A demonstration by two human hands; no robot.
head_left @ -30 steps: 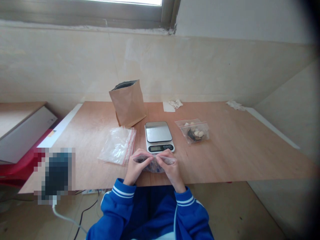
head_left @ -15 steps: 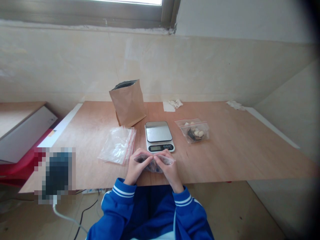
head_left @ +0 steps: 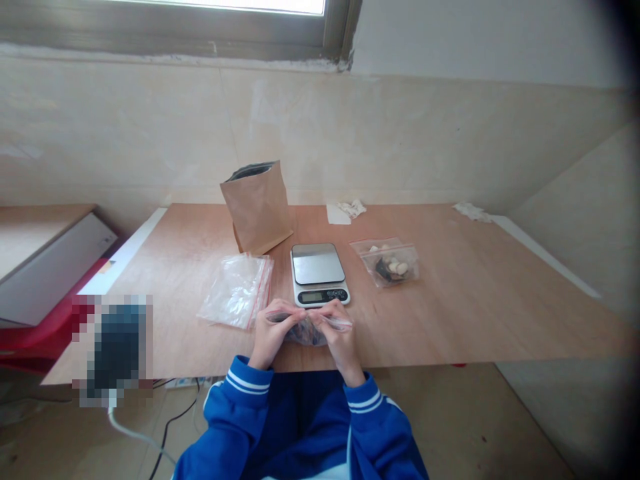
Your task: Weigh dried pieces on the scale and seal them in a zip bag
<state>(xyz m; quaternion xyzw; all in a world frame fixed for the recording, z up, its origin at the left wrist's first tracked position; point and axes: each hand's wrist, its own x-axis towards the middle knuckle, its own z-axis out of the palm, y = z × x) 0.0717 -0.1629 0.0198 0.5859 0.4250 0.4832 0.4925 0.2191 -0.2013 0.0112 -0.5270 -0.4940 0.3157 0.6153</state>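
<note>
In the head view, the plastic bag [head_left: 306, 333] sits at the near edge of the table [head_left: 450, 320], its body hanging below the fingertips and between the two hands. The left hand [head_left: 270, 333] pinches the bag's top edge between thumb and forefinger; the right hand [head_left: 342, 337] grips the same edge just beside it — thumbs almost meeting at the middle. Both hands angle inward from blue sleeves [head_left: 250, 383], wrists near the table's edge, thumbs toward the wearer. How the other fingers curl behind the bag is hidden. Just beyond the fingers stands the scale [head_left: 319, 265] — near, its display facing them.
</note>
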